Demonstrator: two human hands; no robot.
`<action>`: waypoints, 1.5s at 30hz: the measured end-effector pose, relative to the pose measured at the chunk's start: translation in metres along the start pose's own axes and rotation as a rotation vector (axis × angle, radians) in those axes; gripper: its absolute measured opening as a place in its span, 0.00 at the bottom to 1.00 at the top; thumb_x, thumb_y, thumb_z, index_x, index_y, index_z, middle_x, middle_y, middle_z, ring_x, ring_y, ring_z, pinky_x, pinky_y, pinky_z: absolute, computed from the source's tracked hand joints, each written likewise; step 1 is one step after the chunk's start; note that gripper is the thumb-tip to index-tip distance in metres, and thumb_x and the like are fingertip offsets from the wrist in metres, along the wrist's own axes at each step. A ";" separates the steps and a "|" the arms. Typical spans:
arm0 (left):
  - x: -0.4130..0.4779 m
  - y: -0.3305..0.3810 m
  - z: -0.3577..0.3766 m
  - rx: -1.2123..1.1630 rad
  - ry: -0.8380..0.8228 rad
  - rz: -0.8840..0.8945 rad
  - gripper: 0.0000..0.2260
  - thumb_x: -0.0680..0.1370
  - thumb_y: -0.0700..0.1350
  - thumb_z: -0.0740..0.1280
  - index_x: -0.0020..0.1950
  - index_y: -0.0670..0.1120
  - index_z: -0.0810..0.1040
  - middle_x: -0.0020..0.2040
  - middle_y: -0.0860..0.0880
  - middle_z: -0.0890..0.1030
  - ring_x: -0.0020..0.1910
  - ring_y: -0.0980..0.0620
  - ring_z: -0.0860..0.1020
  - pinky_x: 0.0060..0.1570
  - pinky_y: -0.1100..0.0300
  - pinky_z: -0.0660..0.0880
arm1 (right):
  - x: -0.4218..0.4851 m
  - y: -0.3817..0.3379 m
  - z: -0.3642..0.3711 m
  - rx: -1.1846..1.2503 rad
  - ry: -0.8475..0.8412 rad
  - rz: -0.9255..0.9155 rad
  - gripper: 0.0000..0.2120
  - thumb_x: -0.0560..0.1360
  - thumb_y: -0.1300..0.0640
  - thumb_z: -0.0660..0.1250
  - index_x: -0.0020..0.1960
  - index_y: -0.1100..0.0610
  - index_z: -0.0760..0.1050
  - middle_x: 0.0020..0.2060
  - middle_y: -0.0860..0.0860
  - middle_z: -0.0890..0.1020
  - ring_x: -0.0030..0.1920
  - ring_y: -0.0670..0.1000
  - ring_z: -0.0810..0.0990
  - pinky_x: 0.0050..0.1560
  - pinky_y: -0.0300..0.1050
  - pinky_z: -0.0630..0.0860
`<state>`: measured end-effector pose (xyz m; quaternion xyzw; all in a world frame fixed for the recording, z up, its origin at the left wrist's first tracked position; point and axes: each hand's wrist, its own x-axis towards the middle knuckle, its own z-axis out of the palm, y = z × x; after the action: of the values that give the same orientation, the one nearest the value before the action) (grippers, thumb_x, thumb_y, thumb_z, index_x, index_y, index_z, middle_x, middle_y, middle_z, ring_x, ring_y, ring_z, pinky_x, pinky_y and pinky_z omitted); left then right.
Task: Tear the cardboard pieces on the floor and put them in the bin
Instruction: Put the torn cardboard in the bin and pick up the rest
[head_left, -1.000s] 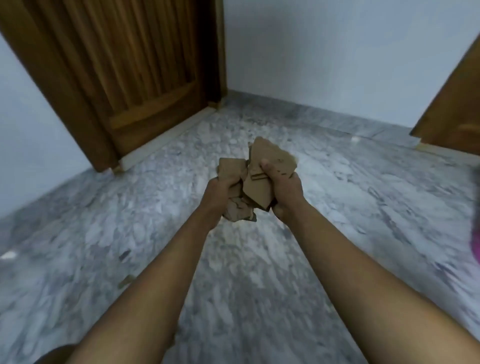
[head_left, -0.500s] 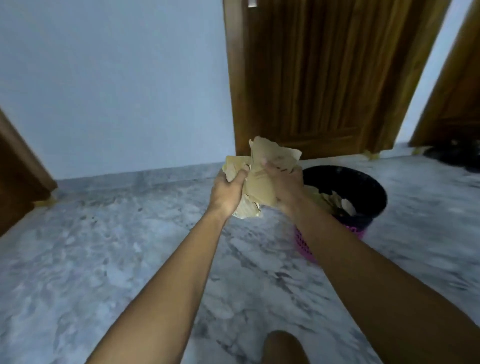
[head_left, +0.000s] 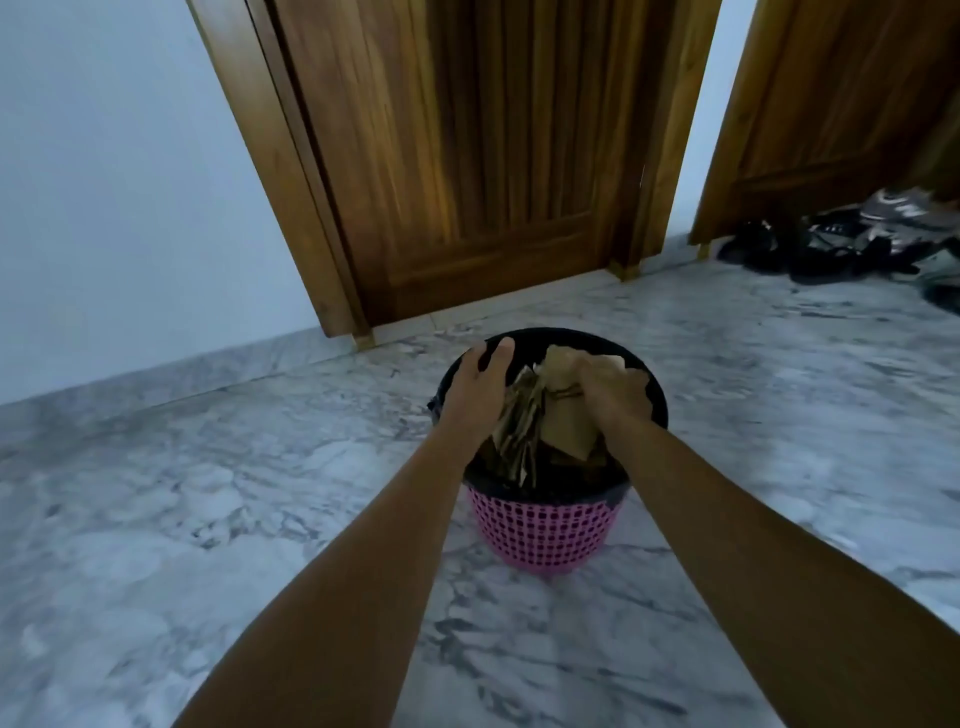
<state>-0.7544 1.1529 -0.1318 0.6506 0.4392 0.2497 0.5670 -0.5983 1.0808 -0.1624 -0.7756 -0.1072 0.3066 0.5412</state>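
A pink mesh bin (head_left: 543, 535) with a black liner stands on the marble floor in front of me. Torn brown cardboard pieces (head_left: 558, 431) sit in its mouth. My right hand (head_left: 615, 389) is over the bin, fingers curled round the top of the cardboard bundle. My left hand (head_left: 480, 387) hovers over the bin's left rim with fingers straight and spread, holding nothing; a strip of cardboard lies just to its right.
A closed wooden door (head_left: 467, 156) is straight behind the bin, and a second wooden door (head_left: 841, 104) stands at the right. A heap of shoes (head_left: 852, 239) lies on the floor at the far right. Grey marble floor (head_left: 156, 519) spreads all around.
My view swung right and the bin came to the centre. Both hands carried the cardboard over the bin and lowered it in; my left hand let go and opened.
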 end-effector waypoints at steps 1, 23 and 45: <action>0.009 -0.005 0.000 0.000 -0.029 -0.008 0.44 0.64 0.80 0.59 0.74 0.57 0.67 0.70 0.51 0.73 0.68 0.49 0.72 0.68 0.44 0.69 | 0.009 0.003 -0.001 -0.029 0.013 0.005 0.50 0.71 0.32 0.67 0.81 0.54 0.48 0.76 0.59 0.62 0.70 0.64 0.68 0.62 0.57 0.71; -0.433 -0.142 -0.404 0.204 0.692 -0.189 0.17 0.81 0.59 0.61 0.65 0.53 0.78 0.63 0.53 0.79 0.61 0.55 0.75 0.56 0.67 0.66 | -0.476 0.078 0.302 -0.606 -0.941 -0.869 0.11 0.76 0.46 0.68 0.56 0.48 0.81 0.51 0.45 0.84 0.56 0.50 0.82 0.62 0.46 0.76; -0.940 -0.506 -0.455 -0.057 1.195 -0.884 0.14 0.75 0.54 0.72 0.58 0.50 0.81 0.55 0.52 0.80 0.54 0.54 0.78 0.53 0.63 0.73 | -0.920 0.461 0.427 -1.510 -1.861 -1.513 0.24 0.74 0.50 0.69 0.68 0.40 0.69 0.63 0.49 0.78 0.63 0.54 0.76 0.64 0.56 0.70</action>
<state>-1.7346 0.5706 -0.3474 0.1516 0.8869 0.3209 0.2958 -1.6529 0.7722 -0.3453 -0.1481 -0.9382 0.2085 -0.2333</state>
